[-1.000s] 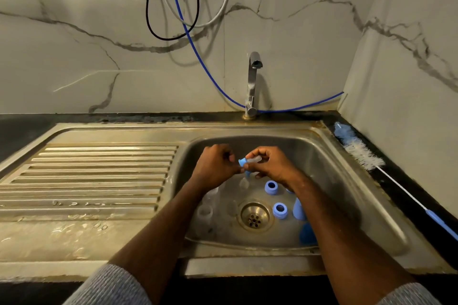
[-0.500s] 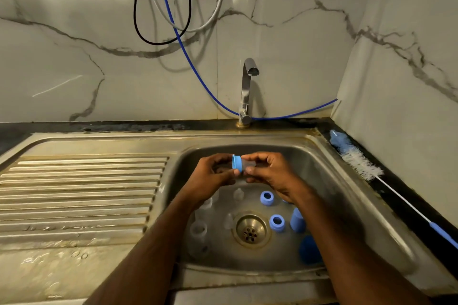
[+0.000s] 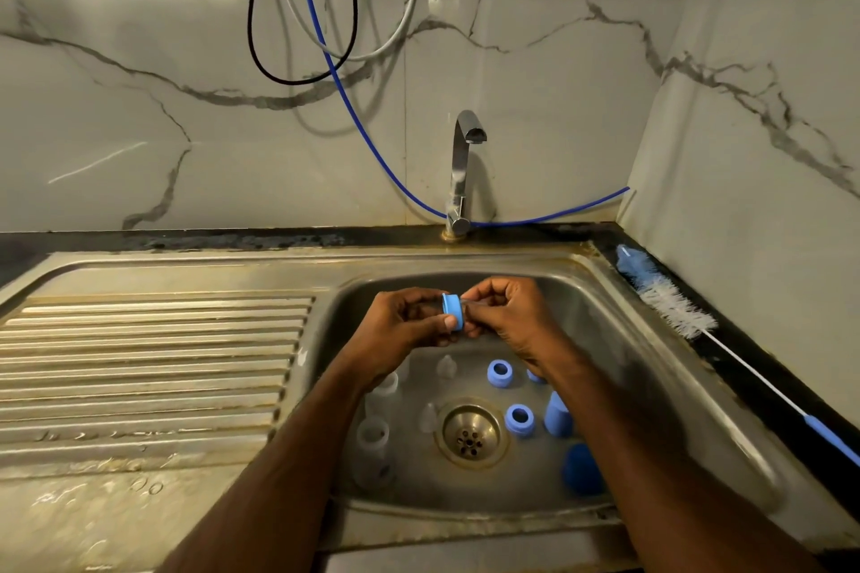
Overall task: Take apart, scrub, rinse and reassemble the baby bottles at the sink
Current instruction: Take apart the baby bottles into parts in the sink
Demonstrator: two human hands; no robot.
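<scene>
- Both hands are meeting over the sink basin [image 3: 642, 340], a little above the centre of the frame
- The left hand [image 3: 400, 321] is pinching a blue screw ring [image 3: 453, 311] between curled fingers and thumb, the ring turned on its side
- The right hand [image 3: 507, 316] is closing its curled fingers on a small clear part that is pressing against the ring; whether it is a teat or something else is too hidden to tell
- Two more blue rings [image 3: 500, 372] are sitting on the basin floor right of centre, one above the other, openings facing up
- A blue cap [image 3: 557, 415] is standing just right of the lower ring, and a darker blue cap [image 3: 581, 470] is lying below it, near the front wall of the basin
- Clear bottle bodies [image 3: 372, 435] are standing in the left part of the basin, under the left forearm
- Small clear teats [image 3: 446, 365] are resting between the bottles and the rings, near the drain [image 3: 470, 435]
- A bottle brush [image 3: 670, 305] with white and blue bristles is lying on the dark counter at the right of the frame, its thin handle running toward the lower right corner
- The tap [image 3: 463, 168] is standing behind the basin in the upper middle, with no water visible
- A blue hose [image 3: 363, 126] is hanging down the marble wall and running behind the tap
- The ribbed draining board [image 3: 149, 363] is filling the left side of the frame
</scene>
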